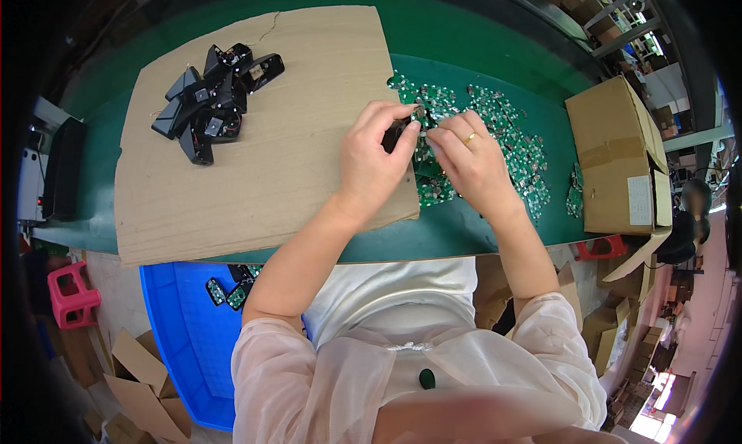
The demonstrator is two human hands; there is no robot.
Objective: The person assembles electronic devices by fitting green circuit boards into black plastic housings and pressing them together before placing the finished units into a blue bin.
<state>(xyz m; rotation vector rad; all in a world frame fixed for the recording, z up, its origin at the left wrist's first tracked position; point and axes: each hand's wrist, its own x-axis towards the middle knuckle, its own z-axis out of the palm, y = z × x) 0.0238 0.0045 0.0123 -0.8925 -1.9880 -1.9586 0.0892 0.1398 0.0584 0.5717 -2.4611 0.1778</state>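
Both hands meet over the right edge of a cardboard sheet (309, 150). My left hand (372, 152) is closed around a black plastic housing (394, 135), mostly covered by the fingers. My right hand (473, 159), with a ring on one finger, pinches close to the left fingertips; what it holds is too small to make out. Below and to the right of the hands spreads a heap of small green circuit boards (529, 162). On the sheet's upper left lies a pile of black plastic housings (224, 96), some showing parts inside.
The sheet rests on a green table (348, 247). An open cardboard box (618, 166) stands at the table's right end. Below the left front edge is a blue bin (182, 320) with a few board-fitted housings (226, 293). Pink stool (73, 293) stands at far left.
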